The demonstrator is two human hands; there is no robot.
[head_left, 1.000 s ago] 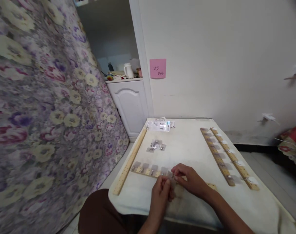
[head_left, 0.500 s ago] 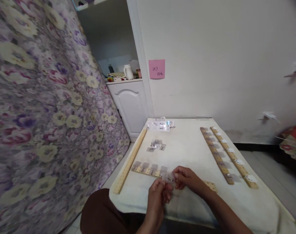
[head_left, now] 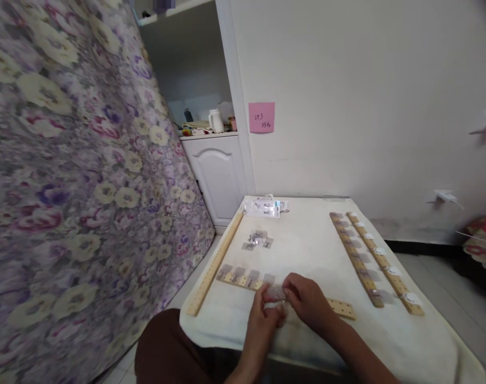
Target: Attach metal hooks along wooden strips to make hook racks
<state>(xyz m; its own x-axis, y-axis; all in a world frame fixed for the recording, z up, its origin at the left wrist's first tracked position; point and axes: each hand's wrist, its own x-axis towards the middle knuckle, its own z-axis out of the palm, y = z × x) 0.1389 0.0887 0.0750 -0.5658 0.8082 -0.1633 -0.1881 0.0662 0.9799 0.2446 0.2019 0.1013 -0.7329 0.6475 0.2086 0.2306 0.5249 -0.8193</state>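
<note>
Your left hand (head_left: 266,313) and right hand (head_left: 309,300) meet over the near side of the table (head_left: 302,242), with a small clear packet (head_left: 275,292) between them. Your left fingers hold the packet from its left and near side, the grip narrow; your right fingertips are pinched together at its right edge. Exactly what they press there is too small to tell.

Just under and beyond your grip lies a wooden strip (head_left: 343,308) with holes; its right end shows past your right hand. Left of the grip, a row of clear packets (head_left: 253,274) sits along that strip. Farther beyond the grip and a little left is a loose pile of packets (head_left: 268,244), with a flat package (head_left: 262,208) behind it. A long bare strip (head_left: 213,272) lies well to the grip's left, and two loaded strips (head_left: 361,266) lie well to its right.
</note>
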